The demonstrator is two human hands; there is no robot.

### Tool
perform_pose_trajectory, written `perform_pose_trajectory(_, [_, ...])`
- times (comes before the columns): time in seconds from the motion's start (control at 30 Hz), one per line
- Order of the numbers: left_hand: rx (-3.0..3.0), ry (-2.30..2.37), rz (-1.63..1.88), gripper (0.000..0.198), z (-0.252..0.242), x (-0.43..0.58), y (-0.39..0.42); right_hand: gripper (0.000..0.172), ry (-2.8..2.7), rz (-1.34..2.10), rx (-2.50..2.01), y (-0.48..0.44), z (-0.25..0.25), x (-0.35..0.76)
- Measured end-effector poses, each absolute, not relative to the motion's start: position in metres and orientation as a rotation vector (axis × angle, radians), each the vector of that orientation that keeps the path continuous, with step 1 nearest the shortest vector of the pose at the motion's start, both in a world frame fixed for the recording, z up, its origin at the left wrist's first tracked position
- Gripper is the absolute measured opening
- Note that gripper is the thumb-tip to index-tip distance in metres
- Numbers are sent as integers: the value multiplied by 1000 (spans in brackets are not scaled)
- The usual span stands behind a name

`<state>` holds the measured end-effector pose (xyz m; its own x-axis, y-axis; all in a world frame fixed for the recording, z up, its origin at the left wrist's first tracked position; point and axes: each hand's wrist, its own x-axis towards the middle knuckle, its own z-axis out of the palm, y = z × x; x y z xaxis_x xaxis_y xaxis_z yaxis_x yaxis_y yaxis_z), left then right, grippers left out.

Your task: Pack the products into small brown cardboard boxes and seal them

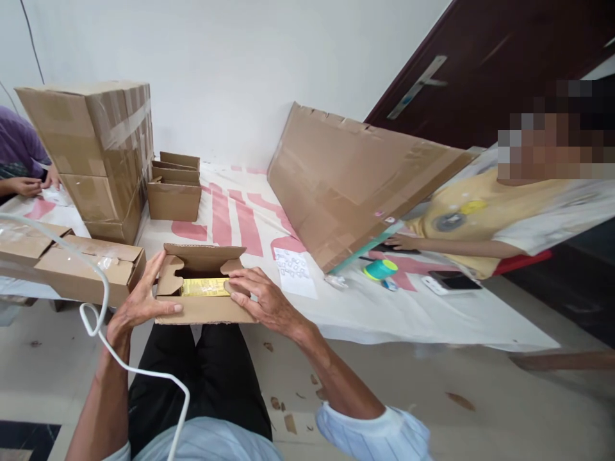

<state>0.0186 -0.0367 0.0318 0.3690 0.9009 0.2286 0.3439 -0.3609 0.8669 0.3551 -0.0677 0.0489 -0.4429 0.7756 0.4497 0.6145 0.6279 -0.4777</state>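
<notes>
A small cardboard box stands with its top flaps raised at the table's near edge, in front of my body. Inside lies a yellow printed packet or label; its lower part is hidden by the box walls. My left hand grips the box's left end, thumb over the front panel and fingers along the side. At the opposite end, my right hand has its fingers bent over the right side flap, the fingertips reaching the opening near the yellow piece.
Taped cartons are stacked at back left, beside an open box. Closed boxes lie at left. A large cardboard panel leans across the table, near a paper sheet and teal thread spool. A white cable hangs close. Two people sit nearby.
</notes>
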Motion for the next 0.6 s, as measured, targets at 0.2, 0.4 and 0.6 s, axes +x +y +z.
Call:
perform_pose_trajectory(0.2, [1818, 1024, 1054, 98, 18, 16, -44, 23, -2369, 295, -1115, -60, 70, 358])
perform_pose_trajectory(0.4, [1834, 998, 984, 117, 23, 20, -51, 32, -2613, 200, -1129, -45, 89, 336])
perform_pose_trajectory(0.6, [1862, 1051, 941, 121, 28, 21, -54, 32, -2872, 145, -1192, -31, 100, 318])
